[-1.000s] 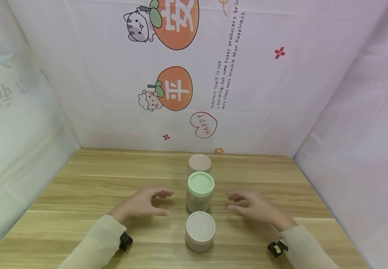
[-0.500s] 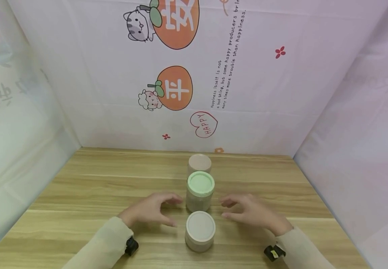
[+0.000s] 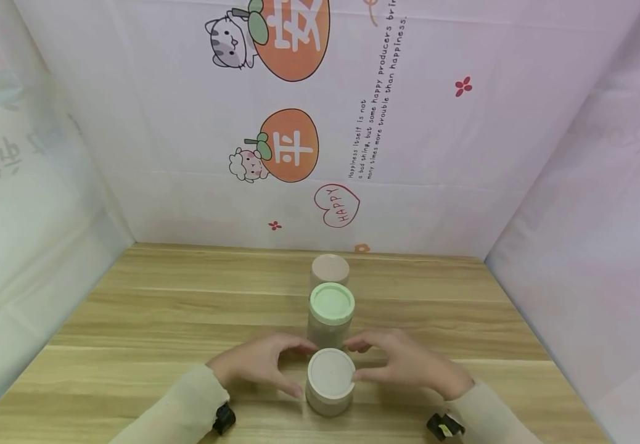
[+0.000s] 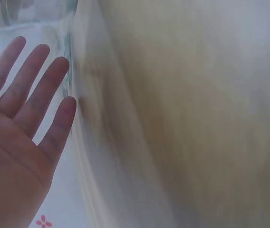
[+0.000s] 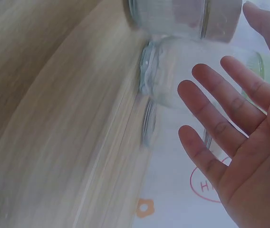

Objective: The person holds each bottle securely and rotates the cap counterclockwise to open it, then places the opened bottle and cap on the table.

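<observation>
Three lidded glass jars stand in a row in the head view. Nearest is a short jar with an off-white lid. Behind it is a taller jar with a pale green lid, and at the back a jar with a beige lid. My left hand is just left of the near jar, thumb and fingers spread apart. My right hand is on its right, thumb tip at the lid's edge; whether it touches is unclear. In the right wrist view the near jar's glass is beside my extended fingers.
The jars stand on a wood-grain table. A white printed cloth with cartoon fruit hangs behind it, and pale sheets hang at both sides. A black wrist device sits by each sleeve cuff.
Both hands have moved inward and nearer to me, from either side of the green-lidded jar to either side of the near jar. The jars have stayed in place.
</observation>
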Demonstrator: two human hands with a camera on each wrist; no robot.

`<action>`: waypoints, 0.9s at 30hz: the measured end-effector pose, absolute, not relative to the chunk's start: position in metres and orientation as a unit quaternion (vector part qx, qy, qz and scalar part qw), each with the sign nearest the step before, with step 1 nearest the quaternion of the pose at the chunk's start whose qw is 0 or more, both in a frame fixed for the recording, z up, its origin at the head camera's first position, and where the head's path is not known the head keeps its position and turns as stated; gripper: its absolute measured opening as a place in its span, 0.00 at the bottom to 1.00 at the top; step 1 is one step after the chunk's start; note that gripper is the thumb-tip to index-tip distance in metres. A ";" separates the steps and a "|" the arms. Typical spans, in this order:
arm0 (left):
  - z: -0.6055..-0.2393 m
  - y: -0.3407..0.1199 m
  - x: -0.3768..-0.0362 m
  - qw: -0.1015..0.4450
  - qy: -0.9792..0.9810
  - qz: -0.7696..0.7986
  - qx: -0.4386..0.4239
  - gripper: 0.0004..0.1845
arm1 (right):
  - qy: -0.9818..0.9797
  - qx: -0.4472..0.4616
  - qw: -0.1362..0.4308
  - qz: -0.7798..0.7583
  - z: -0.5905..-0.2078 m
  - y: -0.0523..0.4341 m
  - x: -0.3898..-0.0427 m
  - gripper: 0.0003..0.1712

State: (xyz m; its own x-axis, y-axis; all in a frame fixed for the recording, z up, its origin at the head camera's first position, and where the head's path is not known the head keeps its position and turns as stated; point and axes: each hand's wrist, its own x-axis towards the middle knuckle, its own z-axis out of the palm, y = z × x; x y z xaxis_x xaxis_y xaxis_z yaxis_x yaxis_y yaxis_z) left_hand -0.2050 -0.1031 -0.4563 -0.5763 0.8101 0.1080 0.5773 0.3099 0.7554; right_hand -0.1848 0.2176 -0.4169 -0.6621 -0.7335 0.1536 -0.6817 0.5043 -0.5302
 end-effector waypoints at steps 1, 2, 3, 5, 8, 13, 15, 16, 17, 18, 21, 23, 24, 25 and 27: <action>-0.457 -0.101 -0.204 0.153 0.792 0.395 0.441 0.39 | 0.865 -0.410 0.045 -0.284 -0.416 0.216 -0.184 0.31; -0.456 -0.100 -0.203 0.160 0.787 0.399 0.444 0.39 | 0.864 -0.413 0.045 -0.285 -0.416 0.215 -0.183 0.31; -0.456 -0.098 -0.203 0.165 0.782 0.403 0.447 0.40 | 0.863 -0.414 0.047 -0.286 -0.415 0.213 -0.182 0.31; -0.457 -0.095 -0.202 0.167 0.779 0.403 0.451 0.41 | 0.863 -0.416 0.046 -0.283 -0.414 0.211 -0.181 0.31; -0.458 -0.092 -0.201 0.163 0.779 0.396 0.458 0.42 | 0.859 -0.427 0.041 -0.281 -0.414 0.207 -0.180 0.31; -0.456 -0.085 -0.200 0.166 0.779 0.385 0.466 0.45 | 0.856 -0.444 0.023 -0.263 -0.412 0.202 -0.176 0.34; -0.456 -0.082 -0.200 0.165 0.779 0.381 0.469 0.46 | 0.860 -0.444 0.017 -0.252 -0.411 0.200 -0.175 0.35; -0.456 -0.081 -0.200 0.164 0.780 0.379 0.470 0.46 | 0.862 -0.444 0.014 -0.246 -0.410 0.199 -0.174 0.36; -0.457 -0.080 -0.200 0.166 0.779 0.380 0.470 0.46 | 0.863 -0.445 0.010 -0.239 -0.410 0.198 -0.173 0.36; -0.457 -0.079 -0.200 0.168 0.777 0.383 0.471 0.46 | 0.864 -0.446 0.004 -0.233 -0.410 0.196 -0.172 0.37; -0.458 -0.076 -0.200 0.174 0.765 0.394 0.479 0.46 | 0.868 -0.449 -0.025 -0.210 -0.409 0.192 -0.170 0.38; -0.459 -0.074 -0.199 0.182 0.754 0.404 0.485 0.47 | 0.871 -0.449 -0.049 -0.192 -0.409 0.189 -0.168 0.40; -0.459 -0.073 -0.199 0.186 0.748 0.408 0.489 0.47 | 0.874 -0.446 -0.061 -0.182 -0.409 0.188 -0.166 0.40; -0.459 -0.073 -0.199 0.188 0.746 0.409 0.491 0.48 | 0.877 -0.443 -0.071 -0.172 -0.409 0.186 -0.165 0.41; -0.459 -0.072 -0.198 0.188 0.743 0.410 0.494 0.49 | 0.883 -0.435 -0.087 -0.154 -0.409 0.184 -0.163 0.42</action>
